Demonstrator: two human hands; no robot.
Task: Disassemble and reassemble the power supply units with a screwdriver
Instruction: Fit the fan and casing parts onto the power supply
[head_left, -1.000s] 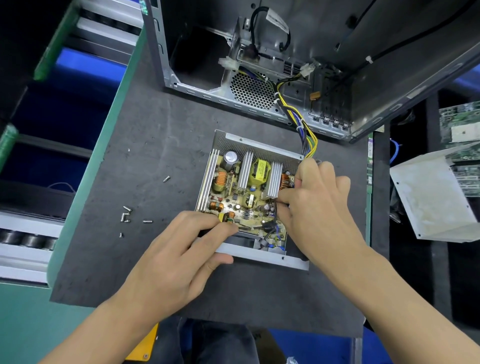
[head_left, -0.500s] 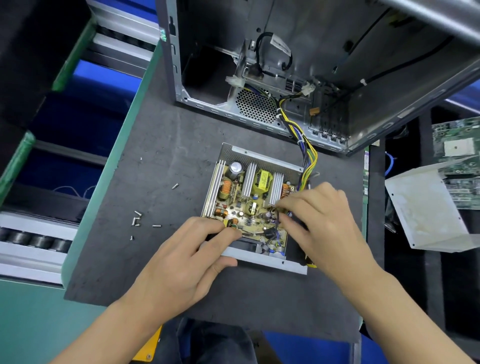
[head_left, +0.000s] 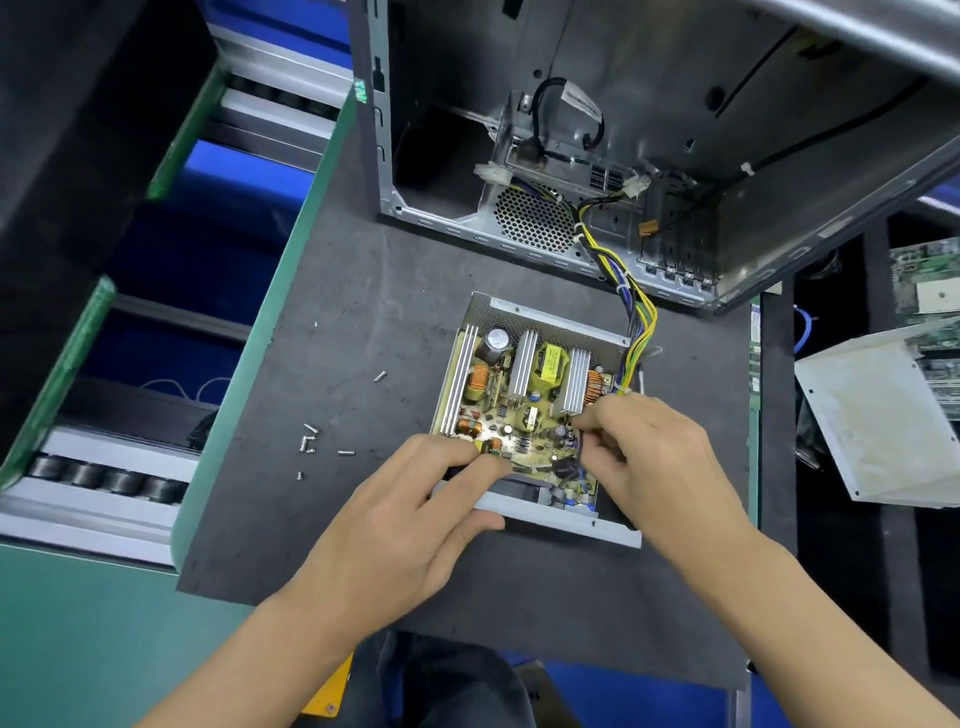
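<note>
The open power supply unit (head_left: 524, 410) lies flat on the dark mat of the surface (head_left: 363, 291) in front of me, its cover off and its circuit board (head_left: 519, 431) facing up, with finned heat sinks, copper coils and a yellow transformer showing. My left hand (head_left: 415, 525) rests on the near left corner of the unit: the fingers lie curled over the board's near edge and the thumb presses against the near metal rim of the housing. My right hand (head_left: 660, 462) sits at the board's right side with its fingers bent and the fingertips (head_left: 587, 423) drawn together just by the right heat sink; they look to be pinching something small there, but I cannot tell what.

A bundle of yellow, black and blue wires (head_left: 634, 317) runs from the unit's far right corner into the open computer case (head_left: 675, 130) that stands behind it on the surface. To the left of the unit, well apart from it, a few loose screws (head_left: 311, 447) lie scattered on the mat. Off to the right, a pale metal cover (head_left: 878, 421) lies beside the surface.
</note>
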